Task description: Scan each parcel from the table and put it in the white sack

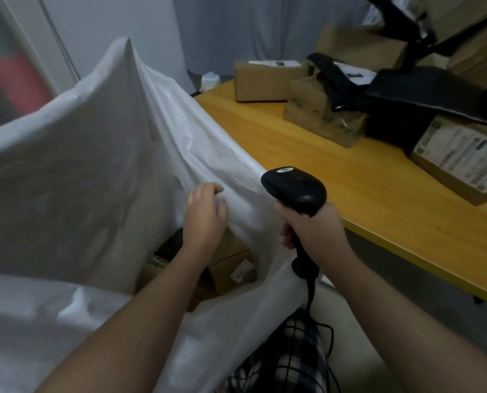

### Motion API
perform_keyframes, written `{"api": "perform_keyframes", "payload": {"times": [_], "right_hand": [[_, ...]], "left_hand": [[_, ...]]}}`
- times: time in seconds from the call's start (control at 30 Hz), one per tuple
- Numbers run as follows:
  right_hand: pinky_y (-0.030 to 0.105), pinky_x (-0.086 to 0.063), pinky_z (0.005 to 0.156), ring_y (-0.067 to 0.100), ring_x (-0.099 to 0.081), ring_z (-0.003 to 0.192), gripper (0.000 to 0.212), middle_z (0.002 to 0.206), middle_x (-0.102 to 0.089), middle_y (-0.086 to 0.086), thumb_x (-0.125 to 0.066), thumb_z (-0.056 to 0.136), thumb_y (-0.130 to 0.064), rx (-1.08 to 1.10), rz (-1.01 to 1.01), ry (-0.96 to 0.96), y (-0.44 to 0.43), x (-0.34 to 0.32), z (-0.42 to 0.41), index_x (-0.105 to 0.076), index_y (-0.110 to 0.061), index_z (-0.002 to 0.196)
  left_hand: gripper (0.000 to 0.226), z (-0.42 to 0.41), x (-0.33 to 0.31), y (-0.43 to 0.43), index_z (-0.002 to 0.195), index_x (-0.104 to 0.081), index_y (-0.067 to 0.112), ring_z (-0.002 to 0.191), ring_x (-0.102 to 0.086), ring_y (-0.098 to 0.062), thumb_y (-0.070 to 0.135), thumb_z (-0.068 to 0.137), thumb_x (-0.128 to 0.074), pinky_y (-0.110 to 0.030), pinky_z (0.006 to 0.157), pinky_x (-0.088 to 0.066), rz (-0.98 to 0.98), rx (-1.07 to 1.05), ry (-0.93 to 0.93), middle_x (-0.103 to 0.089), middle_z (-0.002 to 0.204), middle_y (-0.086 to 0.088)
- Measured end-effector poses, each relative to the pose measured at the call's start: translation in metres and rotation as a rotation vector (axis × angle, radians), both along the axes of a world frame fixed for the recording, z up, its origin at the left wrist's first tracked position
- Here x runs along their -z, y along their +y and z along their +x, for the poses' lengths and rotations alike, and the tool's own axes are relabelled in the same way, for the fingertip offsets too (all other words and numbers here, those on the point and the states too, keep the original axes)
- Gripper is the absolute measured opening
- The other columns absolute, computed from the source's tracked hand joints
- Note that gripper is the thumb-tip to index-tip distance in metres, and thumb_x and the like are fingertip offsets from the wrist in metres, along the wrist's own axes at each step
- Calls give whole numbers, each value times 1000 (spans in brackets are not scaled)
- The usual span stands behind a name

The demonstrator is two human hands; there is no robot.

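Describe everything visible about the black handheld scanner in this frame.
The scanner is black and plastic-looking, with a broad rounded head bearing a small oval label and a slim handle. The right hand grips the handle, head uppermost. A black cable leaves its base. It is held between the white sack and the table.

Grey-blue curtain (pixel 265 29) with vertical folds covers the far wall. A white door frame (pixel 52 52) stands at left, and beside it is a blurred red object (pixel 18 78). A small white container (pixel 209 80), type indistinct, sits low against the curtain. Grey floor (pixel 392 273) shows lower right.
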State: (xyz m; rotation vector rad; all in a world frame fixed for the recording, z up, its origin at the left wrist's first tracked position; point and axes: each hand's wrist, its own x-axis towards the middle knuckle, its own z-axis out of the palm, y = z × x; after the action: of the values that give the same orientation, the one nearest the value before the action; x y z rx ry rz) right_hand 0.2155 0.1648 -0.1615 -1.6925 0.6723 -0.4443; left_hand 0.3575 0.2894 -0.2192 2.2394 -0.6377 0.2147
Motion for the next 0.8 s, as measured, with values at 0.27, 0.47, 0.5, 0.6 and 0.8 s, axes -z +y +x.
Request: {"api": "perform_keyframes", "payload": {"times": [0.27,0.47,0.5,0.6,0.8], "right_hand": [[29,-48,45,21,-57,45,11,57,-61,13,-70,86,-19,250,19,-154,-55,-41,-105,-65,-10,81],[27,-48,43,22,-55,43,4,54,-59,12,-69,87,-16,455,-6,-253,-103,-62,-188,-66,-14,85],[27,-47,43,22,-55,42,4,53,-59,12,-69,87,-15,486,-6,-265,-110,-64,-197,-65,-16,84],[27,-47,43,23,-55,43,10,53,-58,12,-68,87,-15,547,0,-280,-127,-71,-220,-64,-18,79],[33,-54,69,24,-66,71,5,75,-69,10,-68,84,-13,546,58,-189,-174,-89,-220,-69,-8,86]], "left_hand": [[20,-98,-63,-96,111,-58,13,107,-46,-20,14,92,-55,-34,90,-38,-70,440,-180,-54,111,-3],[49,-163,-93,-201,131,-45,13,121,-42,-25,37,90,-61,-34,101,-36,11,630,-110,-44,128,-6],[65,-171,-97,-218,138,-38,13,125,-39,-25,43,87,-64,-35,105,-35,31,631,-51,-40,134,-7],[100,-184,-105,-262,151,-15,10,135,-30,-28,53,79,-69,-37,112,-29,-8,620,232,-26,146,-11],[108,-143,-104,-308,154,-1,16,143,-23,-29,63,79,-63,-42,115,-21,-172,471,679,-17,159,-8]]}}
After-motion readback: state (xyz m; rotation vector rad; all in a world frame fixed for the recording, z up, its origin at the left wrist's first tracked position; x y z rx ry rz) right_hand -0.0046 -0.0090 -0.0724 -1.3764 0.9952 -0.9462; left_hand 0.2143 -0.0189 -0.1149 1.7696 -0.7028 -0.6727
